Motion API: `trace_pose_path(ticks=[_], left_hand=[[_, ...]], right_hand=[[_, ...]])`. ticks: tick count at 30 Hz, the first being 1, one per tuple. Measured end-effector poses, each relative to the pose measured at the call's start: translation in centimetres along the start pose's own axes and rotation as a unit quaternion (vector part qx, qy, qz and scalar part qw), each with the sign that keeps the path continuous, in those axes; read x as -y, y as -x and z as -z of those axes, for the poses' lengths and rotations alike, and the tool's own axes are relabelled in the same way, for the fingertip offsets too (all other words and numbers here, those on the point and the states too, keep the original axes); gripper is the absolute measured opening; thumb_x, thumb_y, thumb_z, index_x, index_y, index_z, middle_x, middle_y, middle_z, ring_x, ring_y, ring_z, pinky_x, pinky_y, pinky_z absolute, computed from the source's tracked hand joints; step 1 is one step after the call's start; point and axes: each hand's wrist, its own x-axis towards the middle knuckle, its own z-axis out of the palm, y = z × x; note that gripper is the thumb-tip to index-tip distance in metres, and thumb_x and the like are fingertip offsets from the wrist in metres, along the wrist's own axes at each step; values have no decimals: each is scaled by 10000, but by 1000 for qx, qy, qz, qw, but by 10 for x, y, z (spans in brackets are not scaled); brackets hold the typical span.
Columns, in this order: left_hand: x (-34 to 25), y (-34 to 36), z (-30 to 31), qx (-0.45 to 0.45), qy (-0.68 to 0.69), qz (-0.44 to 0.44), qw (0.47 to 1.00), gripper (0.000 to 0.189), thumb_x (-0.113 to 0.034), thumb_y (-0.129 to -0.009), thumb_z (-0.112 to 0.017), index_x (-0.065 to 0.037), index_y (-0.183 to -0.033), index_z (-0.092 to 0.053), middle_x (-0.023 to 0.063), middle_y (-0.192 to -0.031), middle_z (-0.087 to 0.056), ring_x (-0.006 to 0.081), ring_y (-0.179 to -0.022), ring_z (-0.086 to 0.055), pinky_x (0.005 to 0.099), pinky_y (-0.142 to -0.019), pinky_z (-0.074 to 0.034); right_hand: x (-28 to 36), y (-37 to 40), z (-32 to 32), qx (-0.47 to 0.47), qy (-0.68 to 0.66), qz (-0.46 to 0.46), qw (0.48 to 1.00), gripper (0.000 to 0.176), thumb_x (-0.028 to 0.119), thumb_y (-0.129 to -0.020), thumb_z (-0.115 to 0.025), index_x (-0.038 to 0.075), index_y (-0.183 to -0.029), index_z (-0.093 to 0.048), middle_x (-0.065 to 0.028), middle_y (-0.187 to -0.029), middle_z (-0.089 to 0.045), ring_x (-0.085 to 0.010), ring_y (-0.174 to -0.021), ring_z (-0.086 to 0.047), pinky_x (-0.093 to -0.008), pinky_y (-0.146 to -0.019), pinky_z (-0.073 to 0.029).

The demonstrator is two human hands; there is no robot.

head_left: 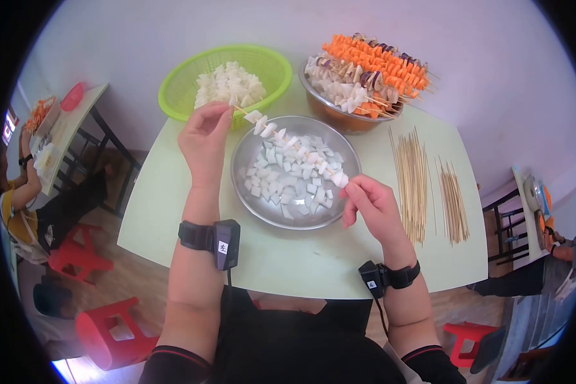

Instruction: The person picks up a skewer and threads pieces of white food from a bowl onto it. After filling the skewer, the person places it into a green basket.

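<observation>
A bamboo skewer threaded with white vegetable pieces (296,148) slants over the steel bowl (249,208). My right hand (372,203) is closed around its lower right end, beside the last piece. At the upper left tip, my left hand (205,137) pinches a small white vegetable piece (232,101) right at the skewer's point. Loose white vegetable chunks (278,185) cover much of the bowl's bottom. Just behind my left hand is a green plastic basket (272,61) with a heap of white pieces (230,83).
A second metal bowl (339,123) at the back right is piled with finished skewers (377,67), orange, white and purple-edged. Bare bamboo skewers (411,185) lie in two bundles on the right of the table (288,269). People work at side tables; red stools (112,336) stand around.
</observation>
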Motion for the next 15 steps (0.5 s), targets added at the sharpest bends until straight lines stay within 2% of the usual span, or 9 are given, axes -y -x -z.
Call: trace_pose_path(ticks=[3, 7, 9, 10, 12, 13, 15], left_hand=[[1, 0, 0, -1, 8, -11, 1000, 88, -5, -789, -680, 8, -870, -649, 65, -972, -641, 106, -864, -605, 224, -778, -486], [-2, 1, 0, -1, -22, 2, 1000, 118, 16, -800, -668, 36, -911, -634, 90, -1002, -630, 126, -898, -605, 223, -810, -483], [2, 2, 1, 11, -29, -23, 999, 113, 18, -800, -669, 33, -906, -634, 86, -999, -629, 121, -896, -604, 222, -813, -482], [2, 2, 0, 11, -28, -24, 999, 113, 18, -800, -669, 33, -906, -634, 86, -999, -629, 121, -896, -604, 222, -813, -482], [1, 3, -1, 12, -7, -27, 1000, 111, 20, -800, -668, 31, -905, -634, 83, -998, -629, 118, -895, -602, 221, -809, -480], [1, 3, -1, 12, -7, -27, 1000, 111, 20, -800, -668, 31, -905, -634, 83, -998, -629, 118, -895, -602, 221, -809, -480], [0, 3, -1, 4, -25, -26, 999, 109, 20, -802, -666, 32, -905, -633, 82, -997, -629, 117, -894, -602, 221, -806, -479]], right_hand=[[-1, -1, -4, -34, 58, 44, 997, 210, 160, -962, -450, -5, -878, -550, -12, -554, -524, -86, -500, -516, -212, -519, -425], [-3, -3, -2, -39, 35, 38, 998, 226, 169, -965, -440, -12, -883, -547, -25, -559, -536, -109, -503, -537, -223, -526, -443], [-2, -3, 4, 27, -141, -67, 987, 242, 181, -968, -433, -21, -891, -543, -41, -571, -553, -137, -510, -558, -237, -537, -463], [-3, -4, 8, 27, -141, -66, 987, 242, 181, -968, -433, -21, -891, -543, -41, -571, -553, -137, -510, -558, -237, -537, -463], [-6, -5, 11, 94, -226, -97, 965, 250, 186, -969, -427, -25, -892, -536, -54, -581, -564, -159, -520, -575, -249, -547, -476], [-7, -5, 9, 95, -226, -97, 965, 250, 186, -969, -427, -25, -892, -536, -54, -581, -564, -159, -520, -575, -249, -547, -476], [-10, -6, 2, 14, -77, -59, 995, 246, 182, -967, -430, -24, -887, -537, -57, -580, -563, -158, -526, -579, -251, -553, -478]])
